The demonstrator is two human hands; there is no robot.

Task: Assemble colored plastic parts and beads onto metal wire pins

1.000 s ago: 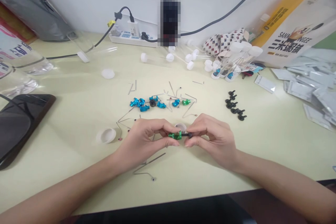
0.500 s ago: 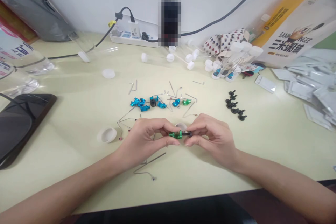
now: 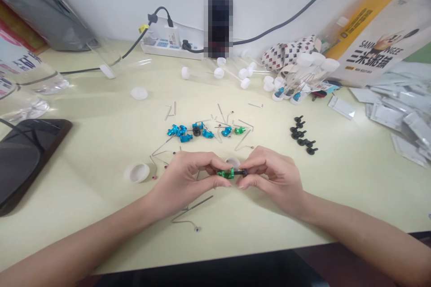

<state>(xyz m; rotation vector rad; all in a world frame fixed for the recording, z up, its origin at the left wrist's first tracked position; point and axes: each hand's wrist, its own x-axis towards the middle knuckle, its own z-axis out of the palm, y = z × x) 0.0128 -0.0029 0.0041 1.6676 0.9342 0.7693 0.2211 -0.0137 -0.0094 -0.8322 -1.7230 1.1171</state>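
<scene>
Between thumb and fingers, my left hand (image 3: 188,177) pinches a small green metal fitting (image 3: 226,173). My right hand (image 3: 272,177) grips the head of a black thumb screw (image 3: 240,172), whose shaft lines up with the fitting and meets its right end. How deep the screw sits inside I cannot tell. Beyond the hands lie several blue metal fittings (image 3: 186,138), a black one (image 3: 196,131) and another green fitting (image 3: 239,130). Thin bent metal rods (image 3: 191,206) are scattered around and partly under my left hand. Several black thumb screws (image 3: 302,134) lie to the right.
White caps (image 3: 139,173) lie on the pale table (image 3: 101,143). Clear tubes with white caps (image 3: 244,83) are at the back, some holding blue fittings. A black pad (image 3: 33,161) is at left, a power strip (image 3: 173,47) by the wall, small packets (image 3: 387,116) at right.
The hands, the green fitting and the black thumb screw hold almost the same place. The view has shifted very slightly; nothing was picked up or let go.
</scene>
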